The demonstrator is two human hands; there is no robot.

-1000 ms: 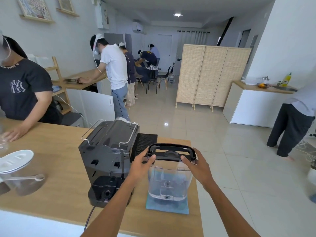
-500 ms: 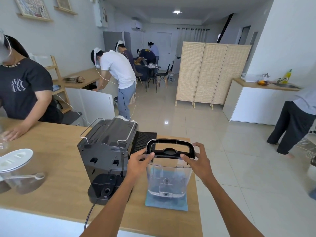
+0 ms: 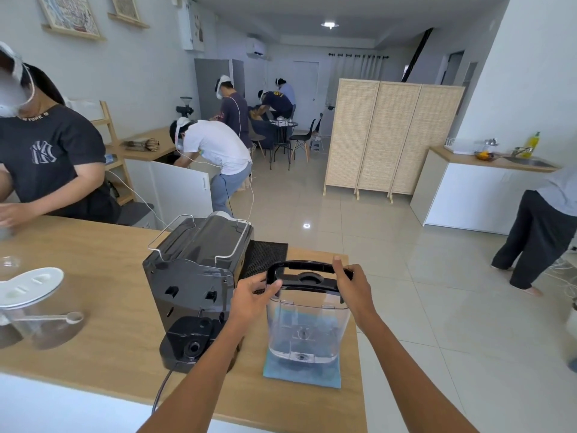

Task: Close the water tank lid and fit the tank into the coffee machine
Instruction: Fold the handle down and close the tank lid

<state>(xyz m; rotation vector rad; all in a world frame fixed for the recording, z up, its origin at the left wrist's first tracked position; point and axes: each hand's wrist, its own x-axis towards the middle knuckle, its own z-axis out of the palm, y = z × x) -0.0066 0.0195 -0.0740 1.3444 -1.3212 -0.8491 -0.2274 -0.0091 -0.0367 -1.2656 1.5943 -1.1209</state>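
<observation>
A clear plastic water tank [image 3: 304, 331] stands upright on a blue cloth [image 3: 301, 373] near the counter's right end. Its black lid [image 3: 307, 278] with a handle lies across the top. My left hand [image 3: 253, 300] grips the lid's left corner. My right hand [image 3: 352, 287] grips the lid's right end, thumb over the handle. The black coffee machine [image 3: 193, 285] stands just left of the tank, its back toward me, with an open black base [image 3: 192, 343] at its foot.
A wooden counter [image 3: 103, 276] holds a clear jar with a white lid [image 3: 29, 287] and a scoop at the left, and a black mat [image 3: 265, 254] behind the machine. A person in a black shirt [image 3: 50, 164] leans on the counter's far left. The counter's right edge is beside the tank.
Both hands shifted slightly upward on the lid, and my right thumb now rests over the handle. The tank stays on the blue cloth.
</observation>
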